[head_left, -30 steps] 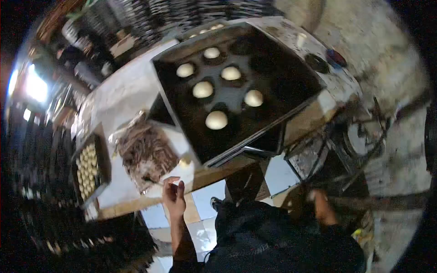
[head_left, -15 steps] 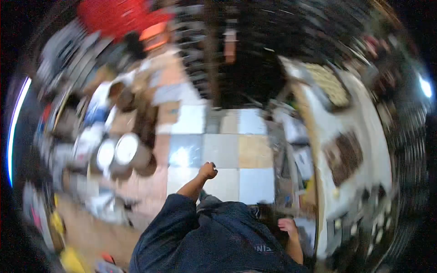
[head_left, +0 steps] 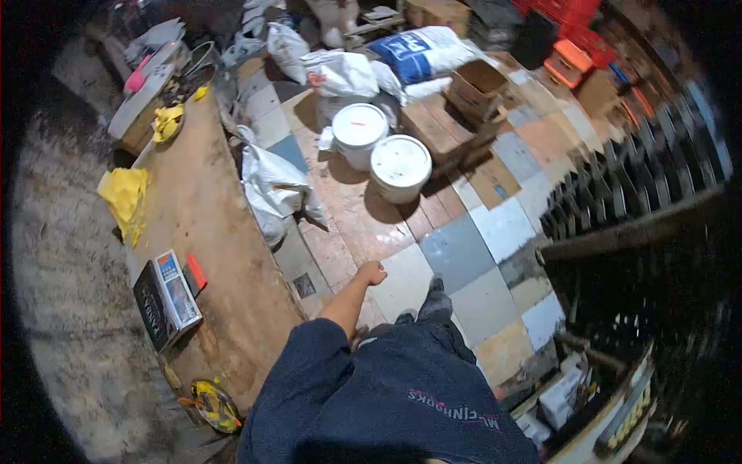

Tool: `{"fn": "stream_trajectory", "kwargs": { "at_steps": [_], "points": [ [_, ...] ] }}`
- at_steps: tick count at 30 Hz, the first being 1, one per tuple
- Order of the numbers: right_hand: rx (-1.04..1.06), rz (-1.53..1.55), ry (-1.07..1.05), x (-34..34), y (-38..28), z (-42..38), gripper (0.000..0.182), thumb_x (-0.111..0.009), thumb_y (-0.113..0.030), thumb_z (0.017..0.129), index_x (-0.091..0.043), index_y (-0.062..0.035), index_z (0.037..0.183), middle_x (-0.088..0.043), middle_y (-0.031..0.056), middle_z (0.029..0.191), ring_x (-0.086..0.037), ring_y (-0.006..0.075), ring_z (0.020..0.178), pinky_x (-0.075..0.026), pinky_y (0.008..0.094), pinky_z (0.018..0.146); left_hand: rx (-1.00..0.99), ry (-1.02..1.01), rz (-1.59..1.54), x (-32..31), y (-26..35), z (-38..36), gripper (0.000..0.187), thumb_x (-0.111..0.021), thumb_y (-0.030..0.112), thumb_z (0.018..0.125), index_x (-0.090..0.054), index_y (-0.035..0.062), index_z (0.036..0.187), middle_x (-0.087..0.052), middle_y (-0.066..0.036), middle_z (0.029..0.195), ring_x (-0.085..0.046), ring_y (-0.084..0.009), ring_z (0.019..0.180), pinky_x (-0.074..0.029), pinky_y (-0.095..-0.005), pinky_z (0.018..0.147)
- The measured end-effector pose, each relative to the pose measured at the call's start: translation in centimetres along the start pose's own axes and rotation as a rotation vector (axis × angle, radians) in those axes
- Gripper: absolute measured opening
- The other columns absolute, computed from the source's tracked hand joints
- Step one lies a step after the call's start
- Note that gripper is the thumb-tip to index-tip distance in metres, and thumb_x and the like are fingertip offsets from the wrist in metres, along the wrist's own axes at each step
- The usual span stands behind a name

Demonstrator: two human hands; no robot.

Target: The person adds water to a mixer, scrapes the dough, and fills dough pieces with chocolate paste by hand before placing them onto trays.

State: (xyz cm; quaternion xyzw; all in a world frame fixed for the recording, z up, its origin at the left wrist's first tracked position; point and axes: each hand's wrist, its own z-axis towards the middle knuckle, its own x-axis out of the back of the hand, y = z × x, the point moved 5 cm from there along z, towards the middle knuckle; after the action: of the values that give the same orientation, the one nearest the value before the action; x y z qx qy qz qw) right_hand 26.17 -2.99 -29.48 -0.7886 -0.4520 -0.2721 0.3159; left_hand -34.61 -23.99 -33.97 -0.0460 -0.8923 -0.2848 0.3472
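My left hand [head_left: 372,272] hangs over the tiled floor [head_left: 402,280], its fingers curled closed with no object showing in them. Only a small bit of my right hand [head_left: 498,393] shows beside my dark shirt; the rest of it is hidden. Two white lidded buckets [head_left: 399,164] stand side by side on the tiles beyond my left hand. A crumpled white sack [head_left: 270,185] lies against the wooden table [head_left: 224,309], to the left of that hand.
On the table are a box [head_left: 166,298], a tape measure [head_left: 215,405] and yellow cloths [head_left: 126,203]. Full sacks [head_left: 421,52], an open carton [head_left: 478,83] and orange bins [head_left: 568,62] stand farther back. A metal rack [head_left: 641,166] is at right.
My view has swung left, bringing the wooden table, buckets and sacks nearer the middle. The white worktop at right has mostly left the view, and my right hand is now mostly hidden.
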Motion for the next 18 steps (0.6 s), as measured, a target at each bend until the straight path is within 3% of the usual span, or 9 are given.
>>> {"fn": "stream_trajectory", "kwargs": {
  "at_steps": [5,9,11,13,14,15,16,17,18],
  "points": [
    [-0.015,0.223,0.012,0.6,-19.6,9.4,0.039,-0.048,-0.038,0.091,-0.061,-0.0073,0.071,-0.064,0.0127,0.073,-0.060,0.0230,0.062,-0.048,0.0400,0.052,-0.005,0.063,-0.023,3.3,-2.9,4.2,0.043,-0.061,0.026,0.070,-0.066,0.0037,0.106,-0.063,-0.024,0.106,-0.060,-0.0357,0.102,-0.047,-0.0397,0.090],
    [0.120,0.321,-0.048,-3.3,-36.1,23.5,0.051,-0.048,-0.040,0.090,-0.054,-0.0010,0.058,-0.057,0.0109,0.055,-0.056,0.0211,0.055,-0.045,0.0340,0.049,0.126,-0.328,0.220,0.1,-8.2,11.4,0.049,-0.058,0.035,0.075,-0.064,0.0051,0.113,-0.059,-0.020,0.119,-0.057,-0.0337,0.110,-0.045,-0.0410,0.094],
    [0.468,0.038,0.029,-6.6,-51.3,22.2,0.052,-0.050,-0.040,0.089,-0.055,0.0002,0.056,-0.057,0.0117,0.054,-0.057,0.0258,0.056,-0.047,0.0382,0.052,0.159,-0.258,-0.018,6.5,-5.4,11.4,0.043,-0.059,0.037,0.077,-0.067,0.0081,0.108,-0.062,-0.019,0.114,-0.060,-0.0339,0.105,-0.047,-0.0387,0.091],
    [1.251,-0.697,0.430,-13.6,-66.1,23.2,0.045,-0.050,-0.035,0.084,-0.059,0.0004,0.058,-0.059,0.0162,0.057,-0.059,0.0321,0.060,-0.047,0.0433,0.058,0.089,-0.011,-0.085,11.3,-6.9,14.6,0.042,-0.061,0.038,0.077,-0.068,0.0099,0.107,-0.064,-0.017,0.109,-0.061,-0.0334,0.101,-0.047,-0.0375,0.090],
    [1.344,-0.674,0.351,-16.3,-73.9,19.0,0.035,-0.048,-0.029,0.081,-0.064,-0.0008,0.067,-0.063,0.0205,0.069,-0.060,0.0364,0.065,-0.046,0.0474,0.062,0.056,0.095,-0.120,12.5,-7.8,15.6,0.041,-0.063,0.039,0.077,-0.069,0.0108,0.106,-0.066,-0.016,0.107,-0.062,-0.0332,0.099,-0.048,-0.0369,0.089],
    [1.735,-0.207,0.643,-20.2,-79.5,17.3,0.032,-0.047,-0.025,0.083,-0.064,0.0000,0.074,-0.062,0.0233,0.080,-0.059,0.0384,0.071,-0.044,0.0487,0.063,0.169,0.201,-0.297,14.5,-9.0,15.8,0.040,-0.064,0.040,0.077,-0.069,0.0115,0.105,-0.066,-0.016,0.106,-0.062,-0.0324,0.098,-0.048,-0.0369,0.088],
    [1.791,-0.334,0.282,-22.8,-87.2,12.8,0.029,-0.049,-0.024,0.084,-0.063,0.0005,0.079,-0.061,0.0239,0.084,-0.058,0.0385,0.078,-0.044,0.0508,0.066,0.282,0.308,-0.471,17.2,-10.2,15.9,0.040,-0.065,0.041,0.076,-0.069,0.0123,0.104,-0.067,-0.015,0.104,-0.063,-0.0317,0.097,-0.048,-0.0369,0.087],
    [1.797,-0.254,0.398,-26.0,-92.9,9.3,0.034,-0.054,-0.025,0.086,-0.062,0.0013,0.066,-0.061,0.0212,0.068,-0.056,0.0396,0.062,-0.043,0.0476,0.059,0.394,0.417,-0.643,19.6,-11.6,15.9,0.040,-0.066,0.042,0.076,-0.070,0.0130,0.103,-0.067,-0.014,0.102,-0.063,-0.0309,0.096,-0.048,-0.0369,0.086],
    [1.654,-0.202,-0.058,-30.6,-98.4,8.0,0.032,-0.057,-0.025,0.086,-0.066,0.0017,0.071,-0.064,0.0187,0.068,-0.061,0.0316,0.062,-0.046,0.0426,0.058,0.424,0.428,-0.658,21.5,-13.1,16.0,0.041,-0.067,0.042,0.075,-0.070,0.0125,0.103,-0.068,-0.015,0.101,-0.063,-0.0294,0.097,-0.049,-0.0370,0.085]
  ]
}}
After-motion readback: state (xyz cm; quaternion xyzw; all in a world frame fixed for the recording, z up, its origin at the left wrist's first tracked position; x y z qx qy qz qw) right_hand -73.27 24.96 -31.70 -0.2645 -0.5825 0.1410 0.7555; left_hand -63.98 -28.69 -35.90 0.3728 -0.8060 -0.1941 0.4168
